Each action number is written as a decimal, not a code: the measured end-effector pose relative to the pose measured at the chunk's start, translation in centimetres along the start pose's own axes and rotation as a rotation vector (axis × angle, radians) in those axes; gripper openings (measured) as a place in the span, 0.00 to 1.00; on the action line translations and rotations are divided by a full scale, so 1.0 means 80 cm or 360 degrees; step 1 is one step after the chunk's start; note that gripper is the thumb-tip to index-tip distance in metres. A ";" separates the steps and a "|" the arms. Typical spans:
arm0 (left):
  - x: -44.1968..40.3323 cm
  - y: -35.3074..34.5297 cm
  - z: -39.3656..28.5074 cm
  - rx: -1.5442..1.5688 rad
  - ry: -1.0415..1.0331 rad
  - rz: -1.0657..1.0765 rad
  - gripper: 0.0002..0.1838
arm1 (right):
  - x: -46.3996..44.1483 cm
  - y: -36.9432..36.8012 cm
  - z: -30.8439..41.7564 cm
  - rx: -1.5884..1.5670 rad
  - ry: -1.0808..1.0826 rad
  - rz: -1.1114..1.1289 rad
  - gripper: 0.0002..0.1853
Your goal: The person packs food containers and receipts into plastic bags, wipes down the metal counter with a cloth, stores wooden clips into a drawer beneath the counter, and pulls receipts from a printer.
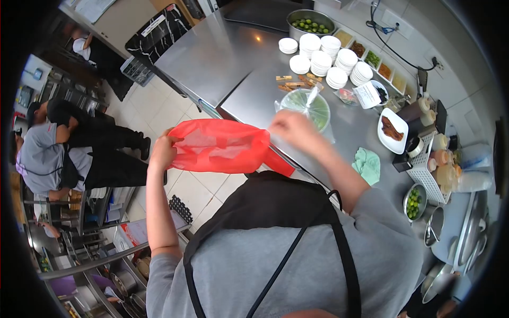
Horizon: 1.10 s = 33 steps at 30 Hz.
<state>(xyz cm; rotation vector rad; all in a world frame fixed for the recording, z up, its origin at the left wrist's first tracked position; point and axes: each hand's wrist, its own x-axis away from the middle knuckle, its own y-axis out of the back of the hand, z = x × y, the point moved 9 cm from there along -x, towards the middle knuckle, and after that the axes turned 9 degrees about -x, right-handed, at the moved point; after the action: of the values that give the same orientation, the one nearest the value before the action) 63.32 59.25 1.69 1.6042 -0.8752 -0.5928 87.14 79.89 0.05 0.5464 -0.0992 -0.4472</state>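
A thin red bag (pixel 220 146) is stretched out sideways in front of my black apron, above the floor and beside the counter's edge. My left hand (pixel 163 151) is closed round the bag's left end, its fingers partly hidden by the cloth. Near the bag's right end is my right hand (pixel 295 130), blurred by motion, so whether its fingers touch the bag does not show. Just beyond the right hand, on the counter, sits a round container in a clear plastic bag (pixel 310 103), gathered at the top, with something pale green inside.
Stacked white lids or small dishes (pixel 321 62) stand on the steel counter (pixel 212 53), near a pot of green limes (pixel 312 24). To the right are a white plate with meat (pixel 393 131), a green cloth (pixel 367 165) and a bottle basket (pixel 424 167). Co-workers (pixel 45 146) stand at left.
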 end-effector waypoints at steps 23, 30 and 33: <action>-0.107 0.041 -0.168 0.1471 -0.0324 0.0132 0.23 | 0.053 0.191 -0.099 -0.1261 0.0010 -0.1609 0.09; -0.120 -0.080 -0.219 0.2132 -0.0070 0.0454 0.27 | 0.061 0.264 0.060 -0.1180 0.0552 -0.1447 0.10; -0.122 -0.109 -0.246 0.2259 -0.0072 0.0498 0.24 | 0.037 0.247 0.086 -0.1871 0.0964 -0.1129 0.11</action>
<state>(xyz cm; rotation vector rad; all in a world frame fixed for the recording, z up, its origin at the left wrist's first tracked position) 74.69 79.37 -3.36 2.5692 -1.7224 0.3772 95.92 90.34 16.19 -0.4964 0.9224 -0.8990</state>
